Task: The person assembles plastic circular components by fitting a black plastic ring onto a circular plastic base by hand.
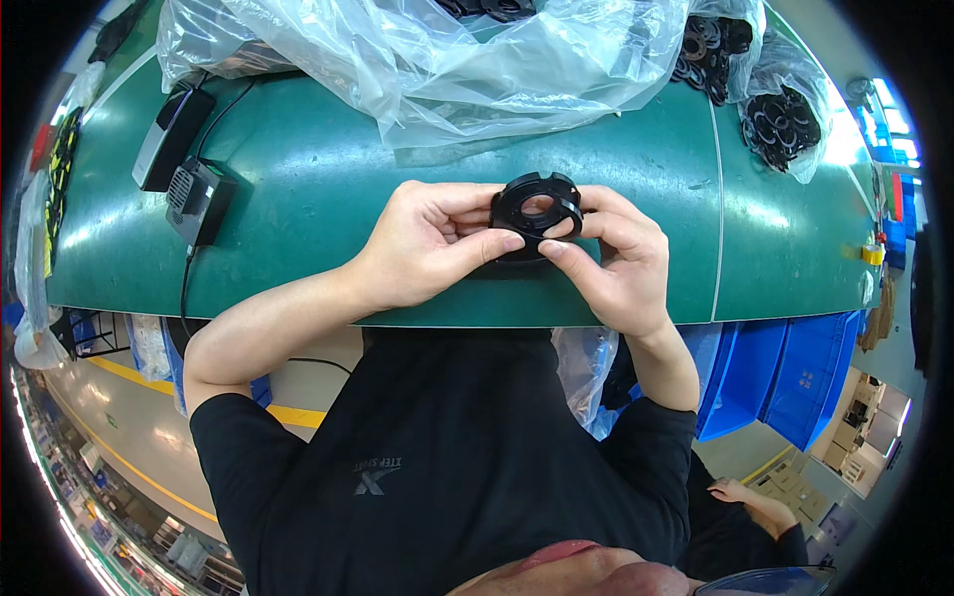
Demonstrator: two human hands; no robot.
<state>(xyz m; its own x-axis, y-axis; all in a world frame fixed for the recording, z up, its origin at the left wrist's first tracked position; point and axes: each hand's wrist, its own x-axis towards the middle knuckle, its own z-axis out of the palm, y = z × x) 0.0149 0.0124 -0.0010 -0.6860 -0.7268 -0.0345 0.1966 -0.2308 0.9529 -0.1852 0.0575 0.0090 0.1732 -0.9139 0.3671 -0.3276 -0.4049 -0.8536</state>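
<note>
Between my two hands, above the near part of the green table (328, 209), I hold a black ring-shaped part (509, 211) with notches around its rim and a round hole in the middle. My left hand (427, 238) pinches its left side, thumb at the near edge and fingers behind. My right hand (621, 253) grips the right side, with a fingertip showing near the hole and the thumb at the lower rim. A thin black curved band shows along the part's right side; whether it is a separate piece I cannot tell.
Clear plastic bags (497, 74) spread along the far side. At the far right, a bag of black rings (783, 127) lies on the table. A black box-shaped device (199, 199) with cables stands at left. Blue bins (810, 377) sit below the right edge; another person's hand (730, 490) shows beyond.
</note>
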